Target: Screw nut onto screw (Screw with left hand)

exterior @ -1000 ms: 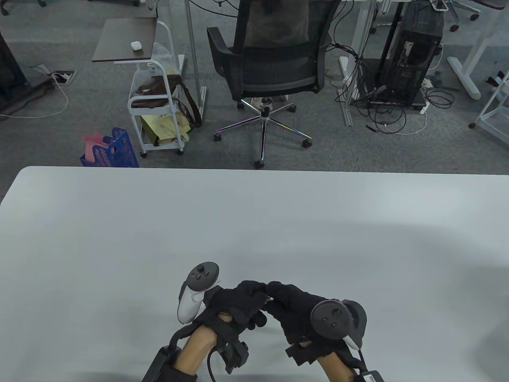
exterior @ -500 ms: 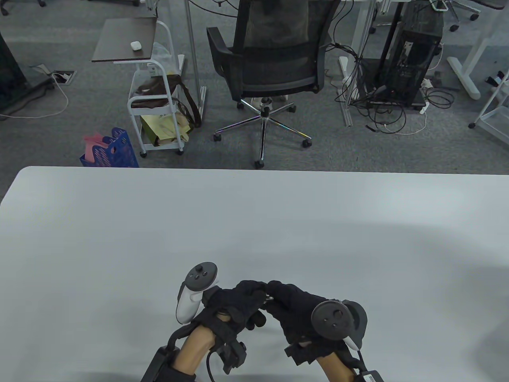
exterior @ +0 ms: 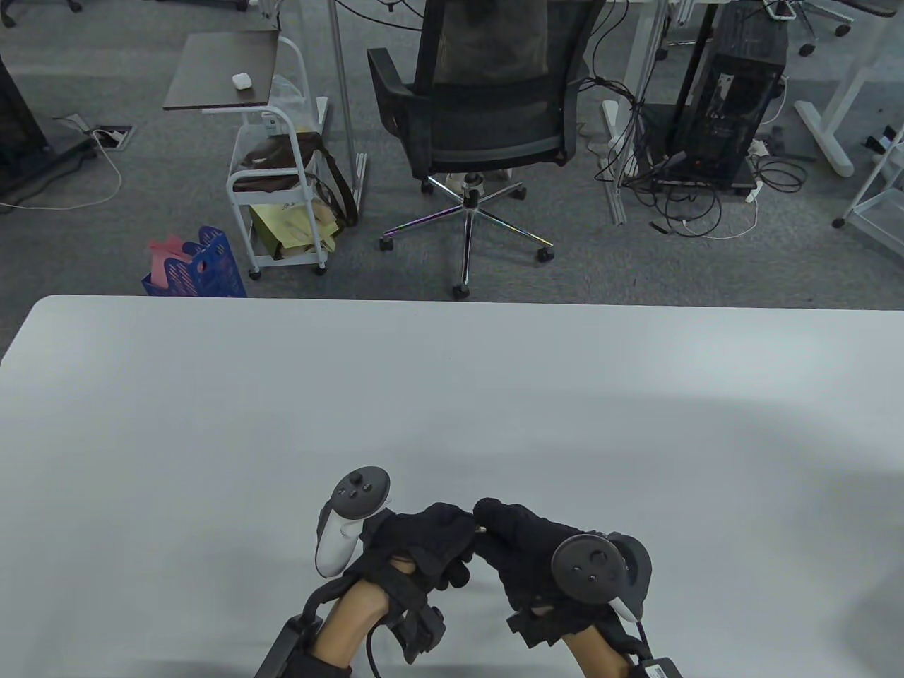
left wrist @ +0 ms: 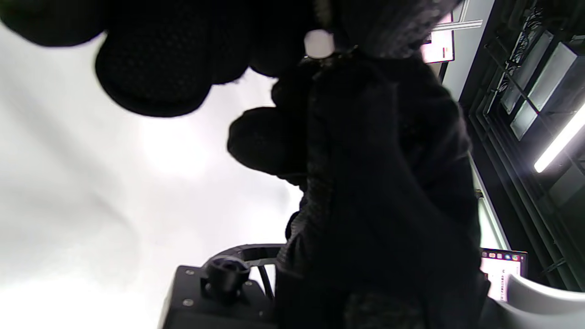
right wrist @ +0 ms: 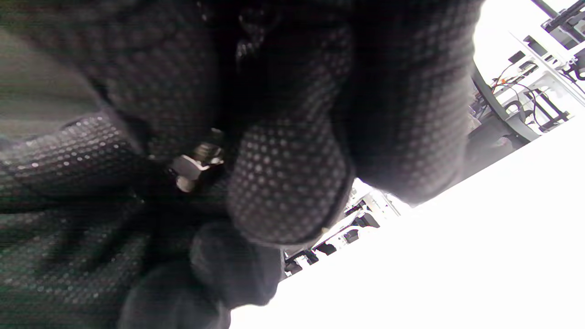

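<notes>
Table view: two gloved hands meet fingertip to fingertip over the near edge of the white table; the left hand and right hand each carry one tracker.
Metal between the hands: only a small bright glint shows in the table view, too small to tell nut from screw.
Right wrist view: shows what the table view hides, namely one hexagonal nut seated on a threaded screw, both ringed by dotted glove fabric.
Left wrist view: gloves are near-black silhouettes; a pale round spot sits at the top between the fingertips, identity unclear.
Left hand: fingers curled, tips closed in a pinch at the nut-and-screw joint; which of the two parts it pinches cannot be told.
Right hand: fingers curled, tips pinched on the same metal assembly; which piece cannot be told either.
Count: two hands, two trackers, one nut, one screw.
Location of hardware: held in the air above the table, between the two sets of fingertips.
</notes>
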The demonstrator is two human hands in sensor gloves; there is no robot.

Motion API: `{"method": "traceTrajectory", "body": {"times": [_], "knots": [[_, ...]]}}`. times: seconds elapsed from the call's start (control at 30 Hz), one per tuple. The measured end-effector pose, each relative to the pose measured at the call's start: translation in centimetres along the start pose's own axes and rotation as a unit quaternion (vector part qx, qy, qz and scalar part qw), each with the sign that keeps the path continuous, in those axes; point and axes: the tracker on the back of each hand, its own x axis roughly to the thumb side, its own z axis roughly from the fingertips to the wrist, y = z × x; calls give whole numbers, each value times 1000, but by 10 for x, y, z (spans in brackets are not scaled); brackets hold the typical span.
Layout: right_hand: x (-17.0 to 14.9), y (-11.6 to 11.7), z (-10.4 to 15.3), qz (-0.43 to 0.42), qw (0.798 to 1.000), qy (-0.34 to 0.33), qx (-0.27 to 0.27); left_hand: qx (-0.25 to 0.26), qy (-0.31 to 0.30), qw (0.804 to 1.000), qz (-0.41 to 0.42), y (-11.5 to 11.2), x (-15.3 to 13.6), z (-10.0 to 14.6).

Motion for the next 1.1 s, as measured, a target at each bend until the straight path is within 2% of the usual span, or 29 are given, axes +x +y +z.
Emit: {"method": "traceTrajectory", "body": {"times": [0.23, 0.37, 0.53, 0.7, 0.9, 1.03, 1.1], "knots": [[1, 0, 0, 9, 1000, -6, 1, -22, -4, 1000, 9, -2, -1, 0], [1, -1, -1, 4, 1000, -1, 0, 9, -5, 1000, -7, 0, -1, 0], [0, -1, -1, -5, 1000, 0, 1, -27, -14, 1000, 6, -1, 2, 0], [0, -1, 0, -3, 1000, 0, 0, 8, 1, 1000, -3, 1, -2, 1], [0, -1, 0, -9, 1000, 0, 0, -30, -12, 999, 13, 0, 1, 0], [-1, -1, 0, -10, 1000, 2, -1, 6, 1, 1000, 6, 1, -3, 0], [0, -1, 0, -4, 1000, -1, 1, 6, -2, 1000, 7, 1, -2, 0]]}}
